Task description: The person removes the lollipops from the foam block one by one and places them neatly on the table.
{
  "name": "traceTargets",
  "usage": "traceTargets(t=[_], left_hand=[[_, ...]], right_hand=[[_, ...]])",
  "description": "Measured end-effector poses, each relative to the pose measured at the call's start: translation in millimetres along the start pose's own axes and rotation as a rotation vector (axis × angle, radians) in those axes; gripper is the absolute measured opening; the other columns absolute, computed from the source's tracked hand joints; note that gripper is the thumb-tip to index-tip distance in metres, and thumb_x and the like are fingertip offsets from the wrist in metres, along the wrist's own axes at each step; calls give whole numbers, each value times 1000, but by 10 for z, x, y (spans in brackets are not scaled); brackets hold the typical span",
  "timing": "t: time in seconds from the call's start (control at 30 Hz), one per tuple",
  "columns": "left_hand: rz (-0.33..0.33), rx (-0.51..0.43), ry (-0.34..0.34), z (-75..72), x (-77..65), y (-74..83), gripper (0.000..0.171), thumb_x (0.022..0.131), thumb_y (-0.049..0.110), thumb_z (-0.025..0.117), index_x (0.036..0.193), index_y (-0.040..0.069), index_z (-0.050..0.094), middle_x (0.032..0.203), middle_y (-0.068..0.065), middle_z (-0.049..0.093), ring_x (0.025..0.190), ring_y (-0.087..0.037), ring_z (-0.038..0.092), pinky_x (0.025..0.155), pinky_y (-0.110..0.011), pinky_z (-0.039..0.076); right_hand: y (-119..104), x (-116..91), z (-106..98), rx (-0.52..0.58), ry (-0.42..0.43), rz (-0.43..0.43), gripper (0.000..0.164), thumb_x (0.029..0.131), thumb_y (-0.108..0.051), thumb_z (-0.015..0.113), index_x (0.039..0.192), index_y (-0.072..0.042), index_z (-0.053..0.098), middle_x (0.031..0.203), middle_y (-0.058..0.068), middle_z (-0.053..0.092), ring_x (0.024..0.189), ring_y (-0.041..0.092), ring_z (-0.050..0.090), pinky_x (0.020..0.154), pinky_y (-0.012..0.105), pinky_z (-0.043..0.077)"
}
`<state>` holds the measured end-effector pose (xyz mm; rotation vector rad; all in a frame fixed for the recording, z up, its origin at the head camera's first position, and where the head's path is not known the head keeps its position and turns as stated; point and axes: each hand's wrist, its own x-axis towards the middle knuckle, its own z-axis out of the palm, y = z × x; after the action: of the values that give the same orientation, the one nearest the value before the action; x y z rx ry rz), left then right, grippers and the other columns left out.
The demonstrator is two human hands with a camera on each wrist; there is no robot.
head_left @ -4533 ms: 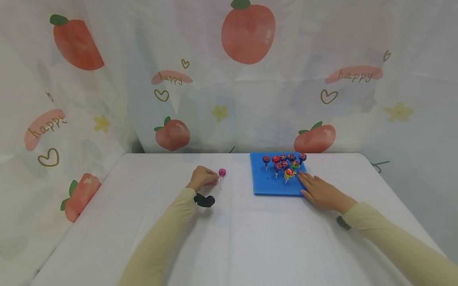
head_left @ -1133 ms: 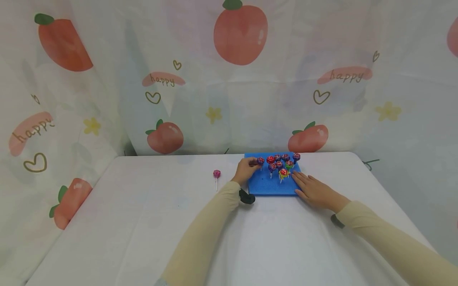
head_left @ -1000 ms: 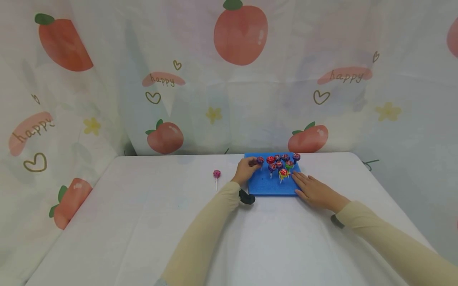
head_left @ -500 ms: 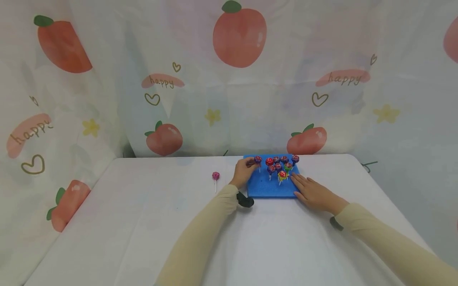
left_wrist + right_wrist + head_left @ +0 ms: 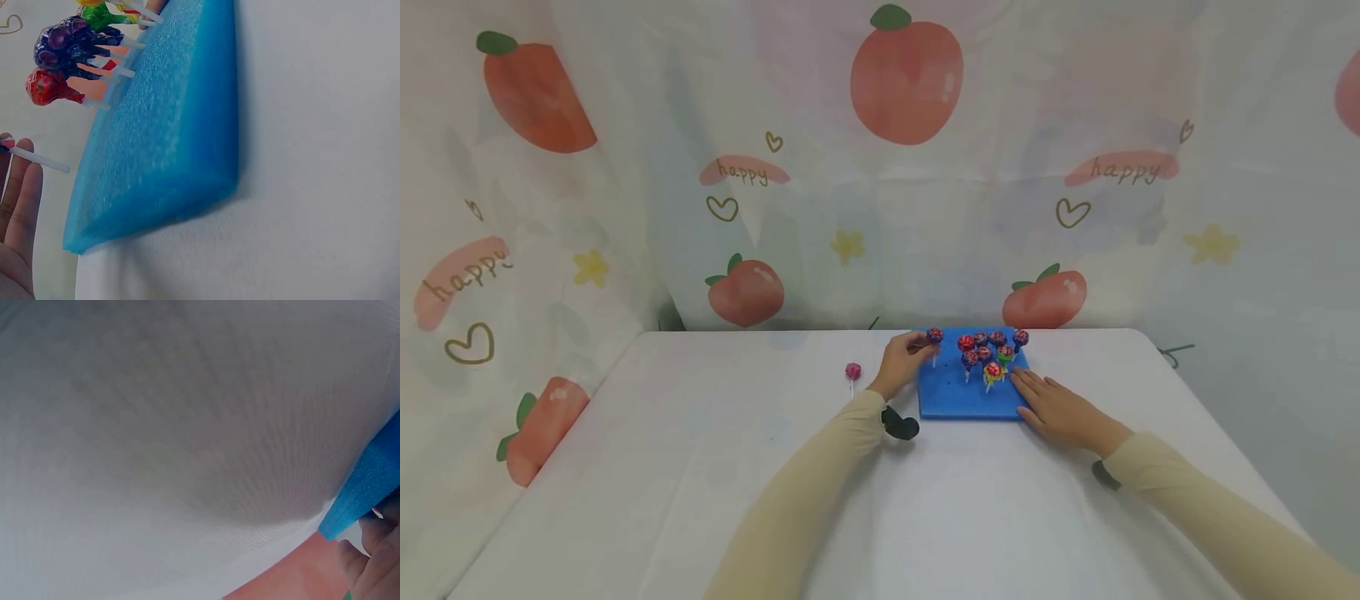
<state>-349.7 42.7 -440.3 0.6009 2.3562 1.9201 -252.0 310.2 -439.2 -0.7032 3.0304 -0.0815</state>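
My left hand (image 5: 901,363) pinches a dark-wrapped lollipop (image 5: 935,335) above the left edge of a blue foam block (image 5: 955,406). In the left wrist view, the held lollipop's white stick (image 5: 42,160) has its lower end free, apart from the foam. Several wrapped lollipops stand upright in the block, among them a red one (image 5: 966,342), a yellow one (image 5: 993,372) and a green one (image 5: 1005,353). My right hand (image 5: 1060,411) lies with straight fingers against the block's right edge. Left of the block, a pink lollipop (image 5: 853,372) is on the table.
A white-covered table (image 5: 985,508) carries everything. Behind it hangs a pale curtain (image 5: 910,208) printed with peaches, hearts and flowers. Black straps with wrist cameras (image 5: 901,423) sit under both wrists.
My left hand has moved from beside the pink lollipop to the block, taken hold of the dark lollipop, and drawn it out and slightly left. The right hand has stayed at the block's edge.
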Motion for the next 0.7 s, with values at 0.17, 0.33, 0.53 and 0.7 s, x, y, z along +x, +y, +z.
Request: traceTargets(t=[0.17, 0.33, 0.53, 0.7], left_hand=[[-9, -30, -18, -99, -58, -5, 23, 93, 9, 57, 111, -3, 62, 109, -20, 66, 101, -27, 66, 86, -28, 55], [-21, -58, -42, -201, -94, 8, 23, 93, 6, 56, 112, -5, 61, 112, -23, 63, 103, -30, 65, 86, -31, 55], [-33, -40, -32, -302, -162, 101, 23, 91, 6, 59, 111, -4, 62, 110, -21, 64, 101, -28, 67, 84, -29, 55], [-15, -42, -29, -387, -215, 153, 23, 89, 4, 61, 109, -8, 61, 109, -26, 64, 98, -33, 67, 83, -32, 56]], right_hand=[[-28, -11, -12, -12, -2, -9, 62, 97, -33, 46, 142, 6, 32, 150, 26, 29, 138, 44, 27, 111, 58, 26], [-48, -17, -28, -22, 2, -14, 61, 97, -32, 46, 141, 7, 32, 149, 26, 30, 138, 44, 28, 111, 58, 27], [-51, -12, -37, -26, 0, -3, 61, 97, -32, 46, 141, 7, 32, 149, 27, 30, 138, 44, 27, 111, 58, 26], [-49, -7, -39, -23, -6, 0, 61, 97, -32, 45, 142, 7, 31, 149, 27, 29, 138, 44, 27, 111, 58, 26]])
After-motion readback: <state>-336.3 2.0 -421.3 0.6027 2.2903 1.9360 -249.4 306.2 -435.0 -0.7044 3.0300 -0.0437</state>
